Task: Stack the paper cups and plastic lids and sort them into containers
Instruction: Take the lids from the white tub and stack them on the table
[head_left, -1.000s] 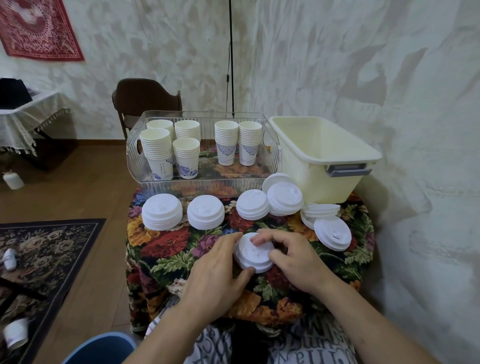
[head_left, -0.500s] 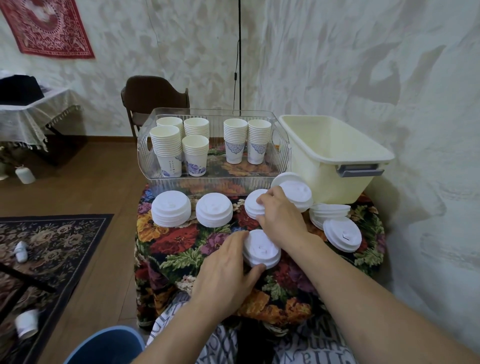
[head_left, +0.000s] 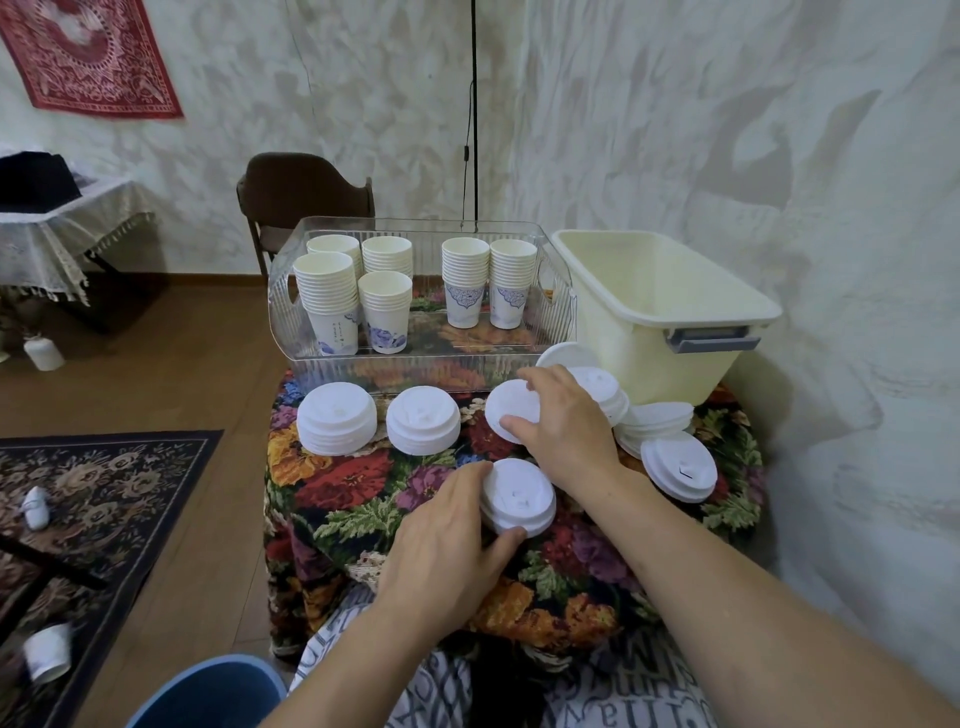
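Table (head_left: 332, 483), small, under a floral cloth, set against a pale marbled wall.

Cream tub (head_left: 660, 306): far right corner of the table, open-topped, grey handle on its near end.

Clear bin (head_left: 415, 358): far edge, left of the tub and just beside it; holds six upright stacks of paper cups (head_left: 332, 301), four at its left end and two at its right.

Lid stacks along the bin's near wall: first lid stack (head_left: 336, 418) toward the left edge; second lid stack (head_left: 423, 420) just right of it; third lid stack (head_left: 511, 415) at centre; more lids (head_left: 660, 423) piled loosely toward the right edge, below the tub.

Near lid stack (head_left: 519, 496): middle of the table, closest to the person.

Left hand (head_left: 447, 551): grasps the near lid stack, fingers against its left side and thumb under its near rim.

Right hand (head_left: 563, 421): curled over the third lid stack, thumb on its near rim and fingers over its far edge, grasping it.
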